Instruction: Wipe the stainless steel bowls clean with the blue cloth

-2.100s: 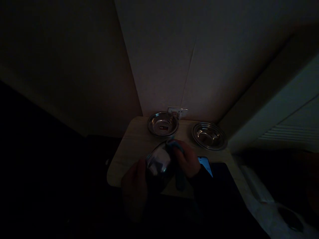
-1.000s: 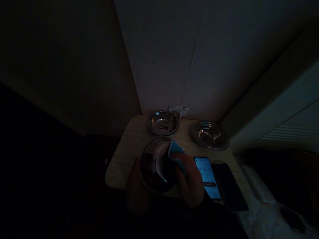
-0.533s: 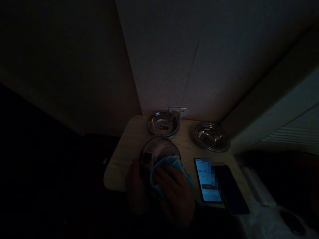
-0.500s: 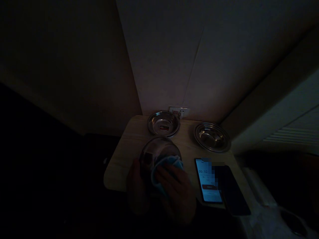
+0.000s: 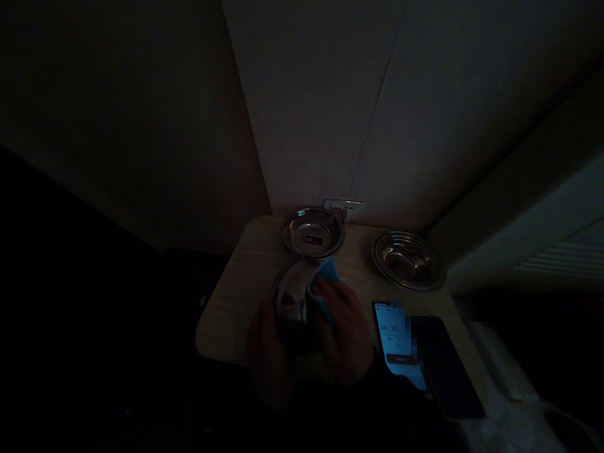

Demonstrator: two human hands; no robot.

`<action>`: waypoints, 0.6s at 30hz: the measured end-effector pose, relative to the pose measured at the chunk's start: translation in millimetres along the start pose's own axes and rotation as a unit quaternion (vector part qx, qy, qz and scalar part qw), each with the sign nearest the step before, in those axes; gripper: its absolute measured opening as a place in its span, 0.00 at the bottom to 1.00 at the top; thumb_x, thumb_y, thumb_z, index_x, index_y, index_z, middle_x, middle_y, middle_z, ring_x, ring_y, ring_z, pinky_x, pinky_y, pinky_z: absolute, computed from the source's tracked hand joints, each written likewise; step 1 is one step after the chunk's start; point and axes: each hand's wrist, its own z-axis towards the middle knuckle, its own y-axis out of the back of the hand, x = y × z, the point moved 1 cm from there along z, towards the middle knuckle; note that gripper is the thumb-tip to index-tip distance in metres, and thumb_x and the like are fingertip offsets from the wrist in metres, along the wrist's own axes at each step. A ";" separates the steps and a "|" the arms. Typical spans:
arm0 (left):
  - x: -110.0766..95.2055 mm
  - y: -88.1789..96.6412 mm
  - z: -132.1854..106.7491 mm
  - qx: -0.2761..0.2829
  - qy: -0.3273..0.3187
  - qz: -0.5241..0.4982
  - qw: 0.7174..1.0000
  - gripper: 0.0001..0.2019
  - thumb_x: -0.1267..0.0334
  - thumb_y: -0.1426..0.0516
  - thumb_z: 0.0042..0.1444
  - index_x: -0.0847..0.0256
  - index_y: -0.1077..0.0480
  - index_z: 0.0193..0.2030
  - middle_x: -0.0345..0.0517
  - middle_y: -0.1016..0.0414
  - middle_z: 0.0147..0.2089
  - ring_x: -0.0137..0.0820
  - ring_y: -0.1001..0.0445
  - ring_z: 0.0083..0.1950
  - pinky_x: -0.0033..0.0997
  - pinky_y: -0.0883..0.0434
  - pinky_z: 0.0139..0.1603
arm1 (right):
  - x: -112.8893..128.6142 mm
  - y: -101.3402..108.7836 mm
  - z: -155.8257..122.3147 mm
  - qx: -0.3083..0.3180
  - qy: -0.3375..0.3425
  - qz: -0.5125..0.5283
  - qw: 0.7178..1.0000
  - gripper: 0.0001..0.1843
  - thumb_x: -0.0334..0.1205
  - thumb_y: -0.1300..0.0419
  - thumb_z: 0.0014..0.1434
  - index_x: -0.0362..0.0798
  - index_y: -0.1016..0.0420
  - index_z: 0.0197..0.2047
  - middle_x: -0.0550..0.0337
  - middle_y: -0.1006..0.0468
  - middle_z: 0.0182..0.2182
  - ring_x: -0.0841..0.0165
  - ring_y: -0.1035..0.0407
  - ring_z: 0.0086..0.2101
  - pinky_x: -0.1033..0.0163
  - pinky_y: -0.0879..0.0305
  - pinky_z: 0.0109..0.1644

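The room is very dark. My left hand (image 5: pixel 265 352) grips the near rim of a steel bowl (image 5: pixel 290 302) held tilted above the front of a small wooden table (image 5: pixel 240 283). My right hand (image 5: pixel 346 330) is closed on a light blue cloth (image 5: pixel 324 280) and presses it against the bowl's right side and inside. Much of both hands is lost in shadow.
Two more steel bowls stand at the back of the table, one (image 5: pixel 312 233) in the middle with a label inside, one (image 5: pixel 407 260) to the right. A lit phone (image 5: pixel 399 343) lies beside a dark flat device (image 5: pixel 448 368). A wall socket (image 5: pixel 342 206) sits behind.
My right hand with the cloth has moved from the bowl's near side up to its right rim. The bowl stays in my left hand; the view has shifted slightly.
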 end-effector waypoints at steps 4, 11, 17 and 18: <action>-4.9 -2.8 -1.5 0.012 -0.008 0.046 0.999 0.20 0.47 0.49 0.52 0.62 0.27 0.34 0.50 0.24 0.36 0.38 0.28 0.42 0.36 0.31 0.43 | 3.6 1.8 -2.6 0.008 0.075 -0.003 0.997 0.21 0.38 0.50 0.60 0.45 0.34 0.56 0.56 0.26 0.51 0.57 0.37 0.49 0.52 0.33 0.46; 4.1 -4.6 -19.1 -0.006 -0.021 0.062 0.998 0.17 0.48 0.48 0.50 0.59 0.28 0.33 0.51 0.24 0.41 0.41 0.29 0.46 0.41 0.32 0.47 | -1.3 6.9 2.7 -0.001 0.030 -0.019 0.999 0.20 0.37 0.50 0.61 0.44 0.33 0.55 0.53 0.27 0.51 0.58 0.36 0.49 0.51 0.35 0.47; -7.3 -4.7 -18.0 0.003 -0.018 0.077 0.997 0.16 0.49 0.48 0.50 0.58 0.30 0.26 0.48 0.25 0.31 0.39 0.29 0.41 0.36 0.31 0.41 | 1.5 9.0 6.4 -0.008 0.040 0.003 0.999 0.18 0.35 0.50 0.60 0.45 0.32 0.53 0.54 0.25 0.49 0.60 0.35 0.46 0.52 0.34 0.46; -9.4 -5.1 -17.3 0.010 -0.006 0.076 0.997 0.17 0.48 0.49 0.51 0.59 0.30 0.26 0.46 0.26 0.29 0.37 0.29 0.37 0.36 0.31 0.37 | 0.6 9.7 8.7 -0.017 0.020 0.004 1.000 0.18 0.34 0.50 0.60 0.45 0.32 0.53 0.53 0.26 0.50 0.60 0.35 0.47 0.52 0.34 0.47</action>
